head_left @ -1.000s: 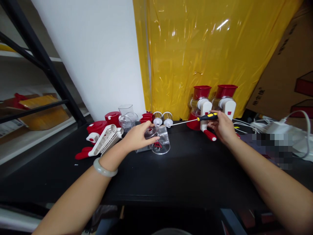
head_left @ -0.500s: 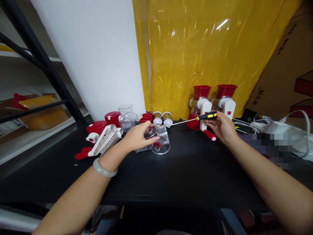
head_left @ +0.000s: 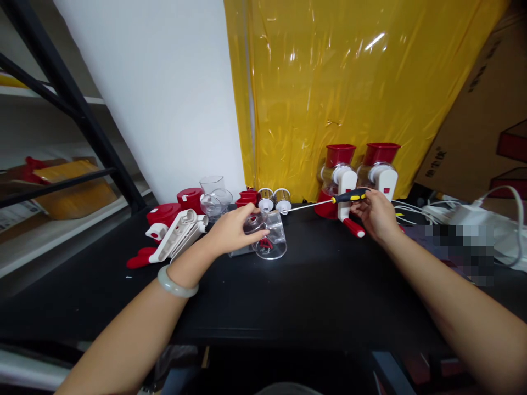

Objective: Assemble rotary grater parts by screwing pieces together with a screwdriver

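My left hand (head_left: 230, 229) is closed around a clear plastic grater housing (head_left: 278, 233) lying on the black table, with thumb and fingers on either side of it. Small red parts show through the clear plastic near the thumb. In my right hand (head_left: 376, 215) is a screwdriver (head_left: 349, 196) with a black and yellow handle, gripped by the fingers at its rear end. Its long metal shaft points left, and the tip reaches the upper part of the housing. Whether the tip sits in a screw is too small to tell.
Behind the housing stand two metal grater drums (head_left: 282, 199). Left are a white crank arm with red handle (head_left: 177, 236), red bases (head_left: 163, 214) and another clear housing (head_left: 214, 200). Two assembled rotary graters (head_left: 341, 174) stand back right, near white cables (head_left: 418, 213).
My right hand's fingers have shifted slightly on the screwdriver handle, which sits a touch further right. The left hand and the housing look nearly the same.
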{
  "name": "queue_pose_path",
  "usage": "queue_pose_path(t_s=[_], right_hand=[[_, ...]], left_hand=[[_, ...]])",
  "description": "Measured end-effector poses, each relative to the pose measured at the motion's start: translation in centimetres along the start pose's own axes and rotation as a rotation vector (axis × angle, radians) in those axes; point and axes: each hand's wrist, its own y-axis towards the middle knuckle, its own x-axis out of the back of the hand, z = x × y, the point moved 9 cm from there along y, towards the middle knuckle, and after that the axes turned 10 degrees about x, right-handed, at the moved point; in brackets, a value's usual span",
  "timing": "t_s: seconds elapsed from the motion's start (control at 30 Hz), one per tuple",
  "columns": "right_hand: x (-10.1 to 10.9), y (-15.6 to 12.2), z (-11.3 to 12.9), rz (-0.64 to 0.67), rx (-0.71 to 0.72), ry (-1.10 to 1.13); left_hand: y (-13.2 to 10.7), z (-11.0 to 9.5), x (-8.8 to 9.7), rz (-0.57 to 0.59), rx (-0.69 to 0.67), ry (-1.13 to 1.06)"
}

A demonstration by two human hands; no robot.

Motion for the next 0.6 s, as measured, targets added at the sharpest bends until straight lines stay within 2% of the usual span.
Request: queue_pose_path(t_s=[0.17, 0.4, 0.6], right_hand=[[0.06, 0.08, -0.08, 0.004, 0.001, 0.018], [-0.05, -0.08, 0.52, 0.044, 0.085, -0.087], [-0.21, -0.12, 0.39, 0.035, 0.045, -0.016]], left_hand=[[-0.02, -0.01, 0.06, 0.001, 0.009, -0.006], [-0.02, -0.08, 0.03, -0.001, 0.003, -0.009], [0.0, 0.0, 0.01, 0.0, 0.008, 0.004]])
